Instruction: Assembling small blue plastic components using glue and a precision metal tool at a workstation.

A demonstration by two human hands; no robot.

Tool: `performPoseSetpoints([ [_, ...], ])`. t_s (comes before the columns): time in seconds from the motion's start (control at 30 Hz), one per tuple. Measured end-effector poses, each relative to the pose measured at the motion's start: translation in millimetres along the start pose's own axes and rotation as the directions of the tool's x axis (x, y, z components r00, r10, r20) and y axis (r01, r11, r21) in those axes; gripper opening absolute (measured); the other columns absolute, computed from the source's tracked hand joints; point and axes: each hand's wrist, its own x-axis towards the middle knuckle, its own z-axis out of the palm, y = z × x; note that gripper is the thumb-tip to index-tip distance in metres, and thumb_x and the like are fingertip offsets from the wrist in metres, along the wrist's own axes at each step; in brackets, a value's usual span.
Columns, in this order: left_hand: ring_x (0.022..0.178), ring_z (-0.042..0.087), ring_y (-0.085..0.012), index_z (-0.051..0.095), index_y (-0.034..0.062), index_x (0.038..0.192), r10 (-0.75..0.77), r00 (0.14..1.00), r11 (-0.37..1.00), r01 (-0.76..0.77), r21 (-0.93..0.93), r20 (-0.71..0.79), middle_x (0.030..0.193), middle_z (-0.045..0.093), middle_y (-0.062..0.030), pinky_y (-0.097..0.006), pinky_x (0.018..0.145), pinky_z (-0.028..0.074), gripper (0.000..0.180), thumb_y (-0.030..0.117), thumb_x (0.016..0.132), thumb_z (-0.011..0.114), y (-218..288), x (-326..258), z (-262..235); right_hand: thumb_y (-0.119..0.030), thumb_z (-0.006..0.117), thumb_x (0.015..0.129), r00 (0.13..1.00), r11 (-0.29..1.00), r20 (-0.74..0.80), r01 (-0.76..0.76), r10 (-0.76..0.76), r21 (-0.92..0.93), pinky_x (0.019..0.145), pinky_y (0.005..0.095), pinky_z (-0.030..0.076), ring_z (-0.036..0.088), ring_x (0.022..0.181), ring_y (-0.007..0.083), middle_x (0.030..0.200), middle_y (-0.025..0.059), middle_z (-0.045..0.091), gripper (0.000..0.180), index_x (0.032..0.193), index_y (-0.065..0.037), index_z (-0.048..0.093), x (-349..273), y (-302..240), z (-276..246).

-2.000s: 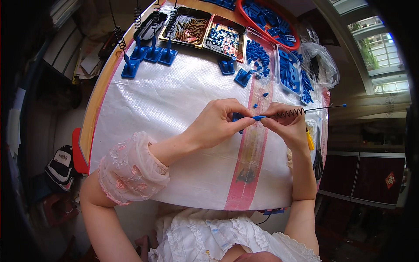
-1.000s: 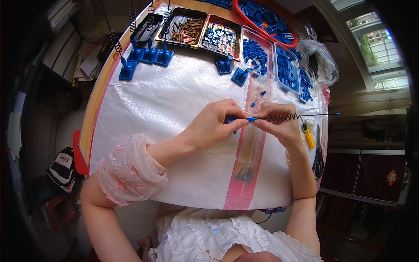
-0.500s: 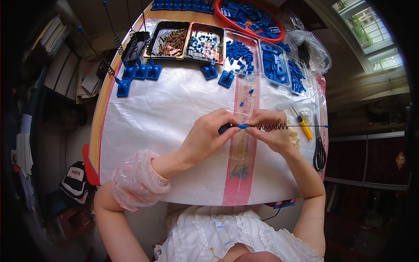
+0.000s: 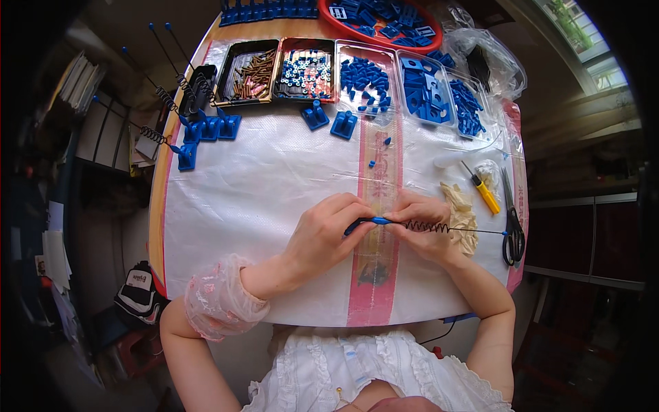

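My left hand [image 4: 328, 225] pinches a dark blue plastic piece, mostly covered by its fingers. Close beside it, my right hand [image 4: 420, 221] is closed on a black spring wire [image 4: 431, 226]. Between the two sets of fingertips shows a slim blue sleeve [image 4: 379, 220], in line with the wire and meeting the blue piece. Past my right hand the coil runs into a straight stem that ends in a small blue tip [image 4: 504, 233], near the scissors. Two tiny blue parts, one a pointed cap [image 4: 388, 140], lie on the white sheet beyond my hands.
Along the back stand trays of brass screws [image 4: 255, 74], nuts [image 4: 305, 72] and blue parts [image 4: 366, 82], plus a red basin [image 4: 322, 14]. Blue bases with spring wires [image 4: 187, 156] stand far left. To the right lie a yellow-handled screwdriver [image 4: 489, 198], scissors [image 4: 513, 244] and a crumpled beige glove-like item [image 4: 461, 218].
The whole view has shifted, and my hands sit lower in the picture. The wire's tipped end now slants a little toward me. Both hands keep their hold.
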Motion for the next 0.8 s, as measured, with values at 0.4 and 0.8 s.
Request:
performPoseSetpoints([
  [0.4, 0.070, 0.064, -0.0171, 0.072, 0.0040, 0.100, -0.110, 0.993, 0.994, 0.110, -0.003, 0.038, 0.094, 0.069, -0.0071, -0.026, 0.055, 0.049, 0.017, 0.001, 0.083, 0.074, 5.0, 1.6, -1.7, 0.010, 0.075, 0.076, 0.999, 0.995, -0.037, -0.017, 0.021, 0.094, 0.059, 0.0247, 0.043, 0.060, 0.070, 0.0125, 0.080, 0.0081, 0.067, 0.021, 0.095, 0.002, 0.076, -0.2, 7.6, 2.1],
  [0.8, 0.079, 0.070, -0.0235, 0.073, 0.0069, 0.095, 0.054, 0.997, 0.982, -0.044, 0.182, -0.051, 0.092, 0.071, -0.0068, -0.032, 0.064, 0.056, 0.020, 0.003, 0.076, 0.079, 7.4, 5.5, -2.0, 0.006, 0.078, 0.079, 0.995, 0.995, -0.041, -0.090, 0.091, 0.038, 0.056, 0.0237, 0.040, 0.057, 0.066, 0.0083, 0.076, 0.0046, 0.067, 0.018, 0.096, 0.000, 0.078, -0.7, -1.3, 1.5],
])
